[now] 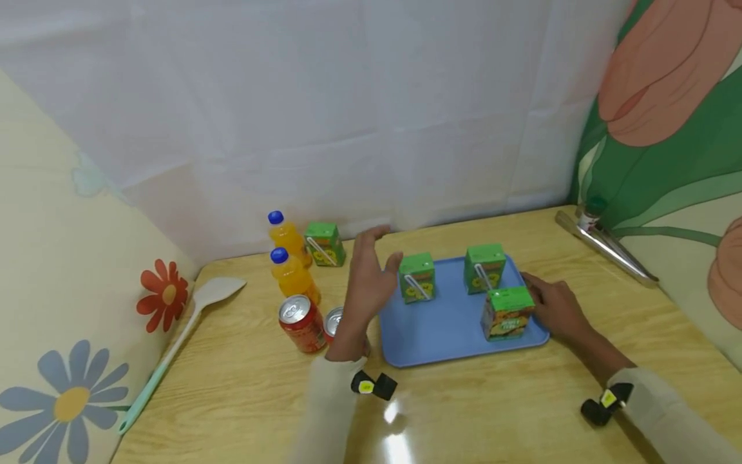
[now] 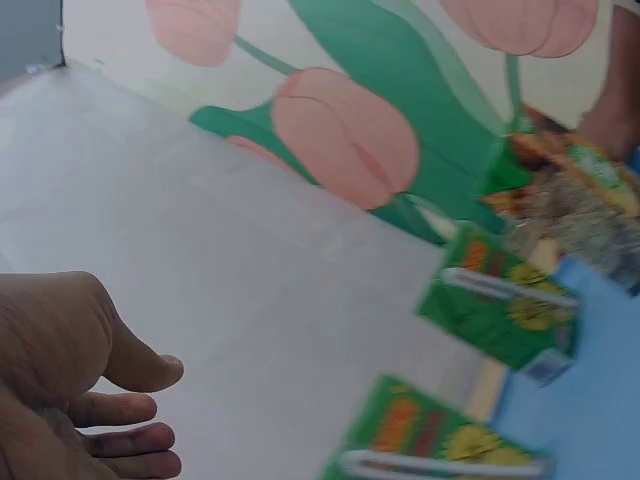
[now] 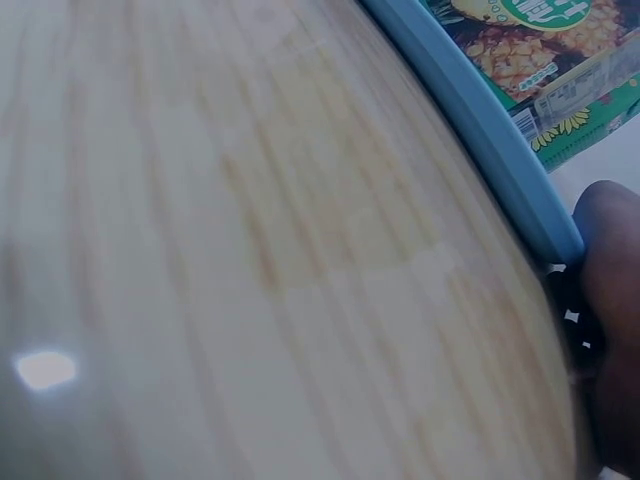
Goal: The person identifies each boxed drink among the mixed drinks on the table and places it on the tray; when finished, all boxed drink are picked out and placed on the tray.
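A blue tray point(image 1: 443, 328) lies on the wooden table, carrying three green juice boxes. One juice box point(image 1: 417, 278) stands at its left end, another juice box point(image 1: 484, 269) at the back right. The third juice box point(image 1: 507, 313), its pineapple side showing, is at the front right. My left hand point(image 1: 371, 283) is raised beside the left juice box, thumb and fingers apart, holding nothing. At the tray's right edge, my right hand point(image 1: 559, 309) grips the rim; in the right wrist view its thumb point(image 3: 608, 240) lies at the tray's corner.
Left of the tray stand two orange juice bottles point(image 1: 294, 277), a green juice box point(image 1: 325, 245) and red soda cans point(image 1: 303, 324), one partly behind my left wrist. A spatula point(image 1: 180, 341) lies farther left. Metal tongs point(image 1: 608, 248) and a small jar point(image 1: 590, 214) are at the back right.
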A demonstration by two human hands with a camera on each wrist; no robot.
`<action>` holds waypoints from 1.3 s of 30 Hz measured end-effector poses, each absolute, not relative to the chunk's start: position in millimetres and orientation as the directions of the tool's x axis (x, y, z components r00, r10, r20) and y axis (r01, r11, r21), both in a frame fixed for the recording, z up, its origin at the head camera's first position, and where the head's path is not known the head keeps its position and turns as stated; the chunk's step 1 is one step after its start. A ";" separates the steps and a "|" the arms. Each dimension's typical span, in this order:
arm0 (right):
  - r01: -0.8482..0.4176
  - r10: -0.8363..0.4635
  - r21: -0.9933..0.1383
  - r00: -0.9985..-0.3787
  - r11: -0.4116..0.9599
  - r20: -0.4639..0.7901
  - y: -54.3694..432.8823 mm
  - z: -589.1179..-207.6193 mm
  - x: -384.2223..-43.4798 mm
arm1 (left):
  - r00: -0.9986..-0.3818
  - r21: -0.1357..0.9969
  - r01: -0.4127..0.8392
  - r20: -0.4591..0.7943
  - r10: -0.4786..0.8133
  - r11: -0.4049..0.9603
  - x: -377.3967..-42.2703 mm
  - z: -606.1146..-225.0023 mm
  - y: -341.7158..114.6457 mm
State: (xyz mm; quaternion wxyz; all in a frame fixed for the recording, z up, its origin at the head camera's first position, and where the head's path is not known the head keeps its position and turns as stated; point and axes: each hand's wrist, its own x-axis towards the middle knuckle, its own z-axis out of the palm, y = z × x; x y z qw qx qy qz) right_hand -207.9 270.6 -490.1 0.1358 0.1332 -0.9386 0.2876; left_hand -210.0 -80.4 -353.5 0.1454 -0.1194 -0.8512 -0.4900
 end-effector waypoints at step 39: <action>-0.262 -0.144 -0.515 -0.955 0.816 0.258 270.4 -495.1 -209.4 | -0.863 0.725 0.305 -0.064 0.501 0.617 -344.0 -332.9 -288.1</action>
